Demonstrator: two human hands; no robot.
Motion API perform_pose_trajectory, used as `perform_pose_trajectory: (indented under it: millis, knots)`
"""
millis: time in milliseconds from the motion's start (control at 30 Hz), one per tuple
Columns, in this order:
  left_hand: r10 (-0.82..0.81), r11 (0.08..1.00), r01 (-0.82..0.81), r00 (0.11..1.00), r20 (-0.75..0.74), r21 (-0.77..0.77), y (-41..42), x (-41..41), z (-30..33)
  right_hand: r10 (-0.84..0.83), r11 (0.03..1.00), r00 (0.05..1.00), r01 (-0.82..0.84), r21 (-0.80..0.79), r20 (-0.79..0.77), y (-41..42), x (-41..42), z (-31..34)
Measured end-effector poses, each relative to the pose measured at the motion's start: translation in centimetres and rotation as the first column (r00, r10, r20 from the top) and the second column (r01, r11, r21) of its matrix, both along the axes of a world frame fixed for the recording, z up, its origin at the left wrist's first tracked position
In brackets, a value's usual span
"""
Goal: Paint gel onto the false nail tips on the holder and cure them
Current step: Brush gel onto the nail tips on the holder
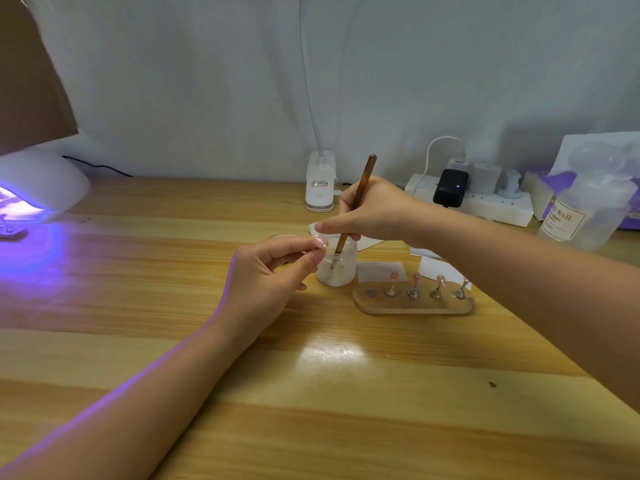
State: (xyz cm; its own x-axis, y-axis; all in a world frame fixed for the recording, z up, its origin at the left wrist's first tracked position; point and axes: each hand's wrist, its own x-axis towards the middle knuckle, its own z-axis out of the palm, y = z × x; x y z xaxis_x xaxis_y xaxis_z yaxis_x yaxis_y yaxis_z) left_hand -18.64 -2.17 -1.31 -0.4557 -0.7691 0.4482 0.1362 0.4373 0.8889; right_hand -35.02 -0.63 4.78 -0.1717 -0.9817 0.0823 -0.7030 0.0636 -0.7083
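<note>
My left hand (266, 275) pinches a pink false nail tip (319, 242) between thumb and fingers, just left of a small frosted jar (337, 268). My right hand (374, 211) grips a brown-handled brush (356, 202), whose tip is dipped into the jar. A wooden oval holder (412, 303) stands right of the jar with several metal stands carrying pink nail tips (393, 276); its leftmost spot is bare. The curing lamp (41, 185) glows violet at the far left.
A white clip lamp base (320, 188) stands at the back centre. A power strip (478, 199) with plugged adapters lies at the back right, next to a clear pump bottle (588, 209). White paper pieces (381, 270) lie behind the holder on the wooden table (311, 393).
</note>
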Motion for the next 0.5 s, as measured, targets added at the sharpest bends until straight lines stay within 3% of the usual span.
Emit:
perform_pose_trajectory:
  millis: [500]
  knots:
    - [0.0,0.998,0.002,0.999,0.035,-0.059,0.1,0.1,-0.08,-0.068,0.996,0.996,0.071,-0.051,0.051,0.89,0.18,-0.12]
